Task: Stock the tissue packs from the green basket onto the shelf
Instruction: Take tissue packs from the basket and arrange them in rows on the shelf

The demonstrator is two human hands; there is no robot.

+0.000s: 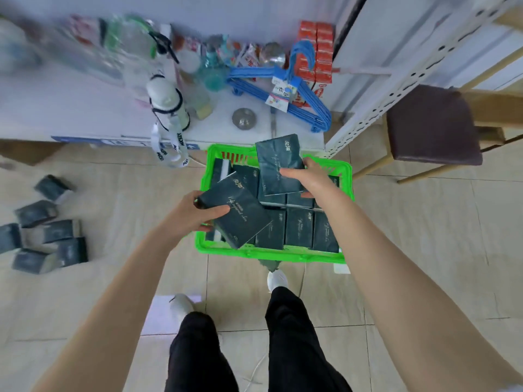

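Observation:
A bright green basket (271, 253) stands on the tiled floor in front of my feet, filled with several dark teal tissue packs (300, 227). My left hand (195, 212) grips one dark pack (237, 213) above the basket's left side, thumb on top. My right hand (307, 176) holds a second pack (278, 162), tilted up over the basket's far side. Just beyond the basket lies the white bottom shelf (85, 108), with bottles and hangers on it.
Several more dark packs (48, 230) lie on the floor at the left. Blue hangers (300, 100), red boxes (317, 49), a white bottle (167, 103) and a steel bowl (244, 118) crowd the shelf. A perforated white upright (396, 89) and a wooden stool (433, 123) stand at the right.

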